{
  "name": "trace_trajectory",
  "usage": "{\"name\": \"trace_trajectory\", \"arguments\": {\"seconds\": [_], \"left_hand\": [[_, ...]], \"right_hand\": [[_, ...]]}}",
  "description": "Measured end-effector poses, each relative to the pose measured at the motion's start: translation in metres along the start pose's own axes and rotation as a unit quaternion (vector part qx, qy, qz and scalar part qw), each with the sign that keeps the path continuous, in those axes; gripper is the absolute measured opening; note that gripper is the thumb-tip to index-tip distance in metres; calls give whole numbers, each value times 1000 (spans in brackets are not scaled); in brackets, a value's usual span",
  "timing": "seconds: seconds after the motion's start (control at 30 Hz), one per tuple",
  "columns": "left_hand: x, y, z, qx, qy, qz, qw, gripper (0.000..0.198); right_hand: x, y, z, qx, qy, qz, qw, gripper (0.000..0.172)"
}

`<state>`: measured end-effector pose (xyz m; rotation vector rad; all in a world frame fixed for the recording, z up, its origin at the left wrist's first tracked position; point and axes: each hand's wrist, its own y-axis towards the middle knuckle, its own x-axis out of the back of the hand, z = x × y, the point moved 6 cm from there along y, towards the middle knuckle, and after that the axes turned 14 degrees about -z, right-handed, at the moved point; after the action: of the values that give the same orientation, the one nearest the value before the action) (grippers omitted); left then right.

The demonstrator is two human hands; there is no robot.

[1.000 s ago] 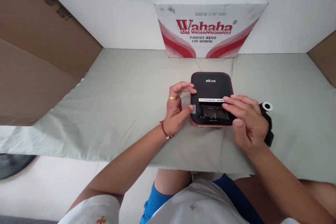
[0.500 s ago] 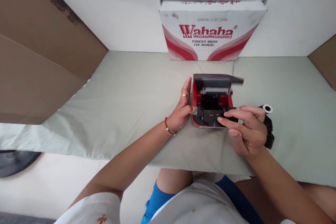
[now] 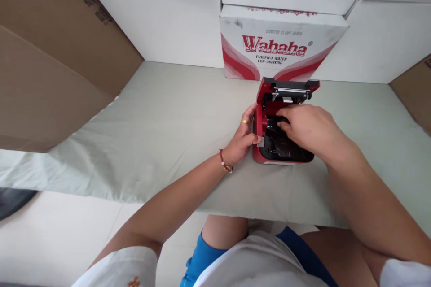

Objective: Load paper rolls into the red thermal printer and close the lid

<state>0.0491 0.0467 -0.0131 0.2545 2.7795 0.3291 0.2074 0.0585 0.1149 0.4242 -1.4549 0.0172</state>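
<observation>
A small red and black printer point(image 3: 269, 152) sits on the pale green cloth, its lid point(image 3: 289, 89) swung up and back. My left hand point(image 3: 243, 136) grips the printer's left side, thumb on the near corner and fingers along the wall. My right hand point(image 3: 308, 128) reaches down into the open black compartment, fingers curled inside. Whatever those fingers touch or hold is hidden by the hand.
A white "Wahaha" water carton point(image 3: 281, 51) stands just behind the printer, among plain white boxes point(image 3: 161, 18). Brown cardboard boxes flank the left point(image 3: 50, 63) and far right point(image 3: 415, 85). The cloth-covered table point(image 3: 161, 134) ends at its near edge above my lap.
The printer lid went from closed to fully open and tilted back. My right hand moved from the front edge into the compartment. My left hand shifted to grip the side.
</observation>
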Motion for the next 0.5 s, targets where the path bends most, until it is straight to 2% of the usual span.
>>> {"name": "trace_trajectory", "arguments": {"seconds": [0.13, 0.2, 0.27, 0.37, 0.43, 0.5], "left_hand": [[0, 1, 2, 6, -13, -1, 1000, 105], [0, 2, 4, 5, -10, -2, 1000, 105], [0, 3, 6, 5, -10, -3, 1000, 105], [0, 4, 8, 11, -24, -10, 1000, 106], [1, 4, 9, 15, -30, -15, 999, 105], [1, 5, 9, 15, -26, -13, 999, 104]], "right_hand": [[-25, 15, 8, -19, -58, 65, 996, 14], [-29, 16, 7, -25, -66, 66, 995, 12], [-26, 15, 5, -19, -62, 38, 997, 13], [-4, 3, 4, 15, -32, -34, 999, 23], [23, -17, 3, 36, 30, -69, 997, 28], [58, -45, -7, 24, 123, -114, 986, 32]]}}
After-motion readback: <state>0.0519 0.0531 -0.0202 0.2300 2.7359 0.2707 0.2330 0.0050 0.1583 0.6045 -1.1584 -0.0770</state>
